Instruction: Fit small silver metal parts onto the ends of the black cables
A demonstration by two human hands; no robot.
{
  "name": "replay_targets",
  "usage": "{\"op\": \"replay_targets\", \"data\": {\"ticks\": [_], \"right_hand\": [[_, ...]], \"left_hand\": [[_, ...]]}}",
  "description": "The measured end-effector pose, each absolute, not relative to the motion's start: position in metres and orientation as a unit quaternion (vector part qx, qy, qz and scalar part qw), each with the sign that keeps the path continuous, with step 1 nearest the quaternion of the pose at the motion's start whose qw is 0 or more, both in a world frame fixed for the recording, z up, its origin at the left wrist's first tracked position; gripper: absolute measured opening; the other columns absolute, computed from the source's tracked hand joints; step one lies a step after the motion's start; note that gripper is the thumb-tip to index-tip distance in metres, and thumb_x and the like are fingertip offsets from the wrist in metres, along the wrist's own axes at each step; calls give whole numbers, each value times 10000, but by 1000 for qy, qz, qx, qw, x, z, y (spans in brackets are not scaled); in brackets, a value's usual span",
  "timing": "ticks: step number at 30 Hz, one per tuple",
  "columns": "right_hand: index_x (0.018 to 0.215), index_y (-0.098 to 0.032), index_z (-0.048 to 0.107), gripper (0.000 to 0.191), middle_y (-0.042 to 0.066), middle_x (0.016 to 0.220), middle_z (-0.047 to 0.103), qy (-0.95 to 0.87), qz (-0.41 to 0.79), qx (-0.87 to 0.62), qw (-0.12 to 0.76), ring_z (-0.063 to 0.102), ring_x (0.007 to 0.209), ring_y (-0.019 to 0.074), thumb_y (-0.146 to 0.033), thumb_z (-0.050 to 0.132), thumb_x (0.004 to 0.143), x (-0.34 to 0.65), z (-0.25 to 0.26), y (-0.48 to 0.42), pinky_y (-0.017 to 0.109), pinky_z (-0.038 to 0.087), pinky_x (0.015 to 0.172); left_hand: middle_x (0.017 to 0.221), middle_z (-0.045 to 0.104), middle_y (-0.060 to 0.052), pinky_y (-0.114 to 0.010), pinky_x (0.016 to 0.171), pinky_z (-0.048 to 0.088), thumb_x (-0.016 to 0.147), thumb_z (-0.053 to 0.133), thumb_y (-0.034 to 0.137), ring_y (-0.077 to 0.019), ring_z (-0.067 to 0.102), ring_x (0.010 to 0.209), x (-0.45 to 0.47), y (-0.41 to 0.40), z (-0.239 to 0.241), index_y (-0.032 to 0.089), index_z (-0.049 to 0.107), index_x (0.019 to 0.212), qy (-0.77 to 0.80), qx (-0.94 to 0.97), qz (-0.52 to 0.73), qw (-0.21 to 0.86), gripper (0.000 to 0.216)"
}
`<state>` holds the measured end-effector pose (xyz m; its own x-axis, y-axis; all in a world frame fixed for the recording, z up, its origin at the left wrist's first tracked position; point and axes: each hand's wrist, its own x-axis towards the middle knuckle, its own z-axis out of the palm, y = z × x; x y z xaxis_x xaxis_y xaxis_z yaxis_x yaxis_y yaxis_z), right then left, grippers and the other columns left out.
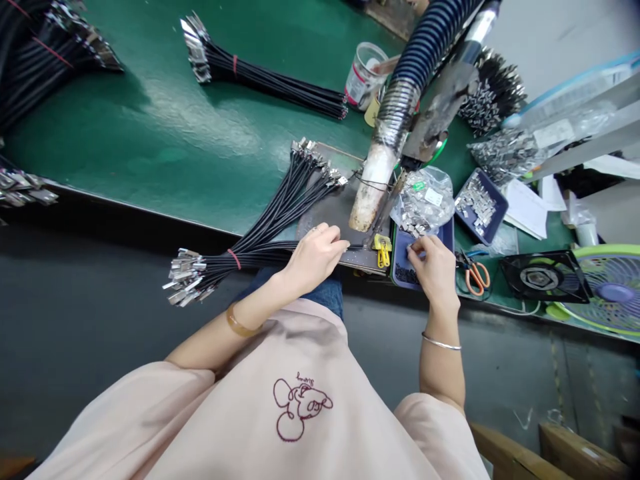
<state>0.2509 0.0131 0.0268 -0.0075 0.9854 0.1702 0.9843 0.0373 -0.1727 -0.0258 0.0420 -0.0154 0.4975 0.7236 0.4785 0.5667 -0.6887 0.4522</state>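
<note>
The green tabletop (150, 133) carries everything. A hose (400, 87) droops over the plate (330, 213). A banded bundle (260, 227) fans left, within easy reach. The left hand (315, 257) is clenched on one cable (356, 247), steadying its end on the plate. The right hand (435, 267) pinches a clip (413, 248) over the near tray (399, 263).

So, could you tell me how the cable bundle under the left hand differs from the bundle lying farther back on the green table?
The near bundle fans out at its far end; the far bundle stays tight. The near bundle's metal ends overhang the table edge; the far bundle lies wholly on it. The left hand touches the near bundle, not the far one. Both are black, red-tied, metal-tipped.
</note>
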Motion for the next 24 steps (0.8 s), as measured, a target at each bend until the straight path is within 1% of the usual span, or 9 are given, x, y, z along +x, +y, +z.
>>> {"op": "replay_targets", "data": {"ticks": [3,7,10,13,14,16,19,22,24], "right_hand": [[676,-233,485,155,13,741,567,-695,18,-704,145,548,688,176,-185,563,800,248,26,11,306,421,661],[689,-231,513,144,-17,669,543,-671,6,-713,202,527,636,159,-212,577,817,239,24,4,308,431,664],[717,-221,544,148,-9,732,617,-628,15,-710,319,527,602,127,-251,614,845,223,28,-7,284,455,621],[726,-214,538,194,6,827,664,-580,105,-681,434,569,583,101,-289,662,855,197,33,-22,240,469,525],[730,-214,541,200,7,845,667,-571,129,-668,459,604,598,104,-293,670,861,188,34,-27,241,500,532],[764,-216,590,155,20,890,680,-561,126,-651,495,688,726,140,-281,683,870,169,33,-34,279,578,636],[847,-231,683,38,37,940,707,-565,132,-628,519,711,888,174,-255,697,874,151,24,-37,316,614,739],[876,-234,713,52,45,981,724,-554,229,-605,524,717,903,167,-259,671,896,144,13,-34,309,624,751],[876,-230,715,62,50,1003,732,-545,276,-596,521,722,909,165,-264,668,896,143,8,-32,302,625,749]], "left_hand": [[871,689,-77,-317,748,476,985,518,176,-187,553,789,-29,36,-20,147,748,937,352,827,402,176,237],[923,735,-90,-358,840,500,977,533,170,-204,611,915,-31,33,-18,161,752,944,338,795,455,216,222],[845,728,-76,-341,798,509,977,520,165,-187,623,846,-28,30,-11,167,748,964,316,805,457,209,229],[801,717,-64,-293,733,508,959,515,153,-156,623,745,-20,26,-5,159,734,953,285,815,454,219,219],[787,713,-60,-275,707,503,944,518,146,-145,618,713,-17,24,-3,153,726,933,284,811,457,231,209],[721,684,-34,-232,620,469,904,536,138,-114,577,622,-13,21,0,142,706,887,306,784,458,287,170],[606,595,14,-190,511,387,862,574,162,-75,490,518,-11,20,3,128,671,811,357,698,431,447,114],[635,602,9,-184,562,428,829,626,199,-74,524,558,-12,23,5,119,654,783,359,608,395,588,97],[671,623,-3,-190,596,451,812,660,220,-79,544,592,-13,25,7,113,658,780,346,577,384,633,112]]}}
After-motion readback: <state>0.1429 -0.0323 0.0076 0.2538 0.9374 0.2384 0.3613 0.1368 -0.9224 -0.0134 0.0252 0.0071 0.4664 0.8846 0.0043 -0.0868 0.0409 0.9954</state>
